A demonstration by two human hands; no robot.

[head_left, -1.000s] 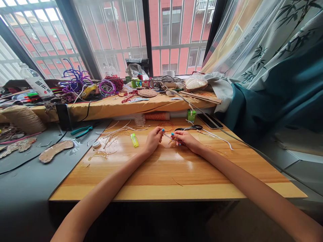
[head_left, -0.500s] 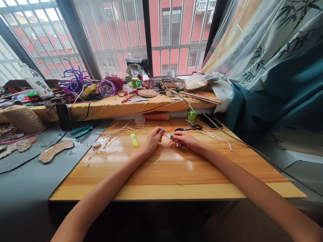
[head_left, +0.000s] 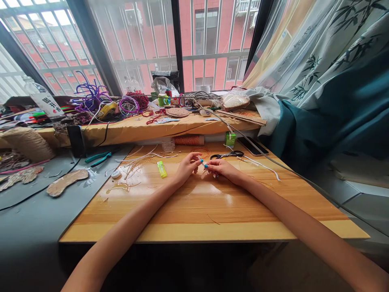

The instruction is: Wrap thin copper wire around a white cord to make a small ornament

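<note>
Above the middle of the wooden table, my left hand (head_left: 186,168) pinches a thin white cord (head_left: 199,157) between thumb and finger. My right hand (head_left: 223,169) is closed on the same cord, its fingertips almost touching the left thumb. A fine brownish strand shows by the right fingertips; how it joins the cord is too small to tell. Black-handled scissors (head_left: 227,155) lie just beyond my right hand. To the left of my left hand is a yellow-green lighter (head_left: 162,169).
White cords (head_left: 148,155) and thin orange thread lie on the table's left part. An orange thread spool (head_left: 189,140), a green box (head_left: 230,139) and a phone (head_left: 253,146) are at the back, under a cluttered ledge (head_left: 133,132). Teal pliers (head_left: 99,158) rest on the grey surface.
My left thumb has slid right along the cord, closer to my right fingertips, and the left fingers have stretched out a little. My right hand has shifted only slightly.
</note>
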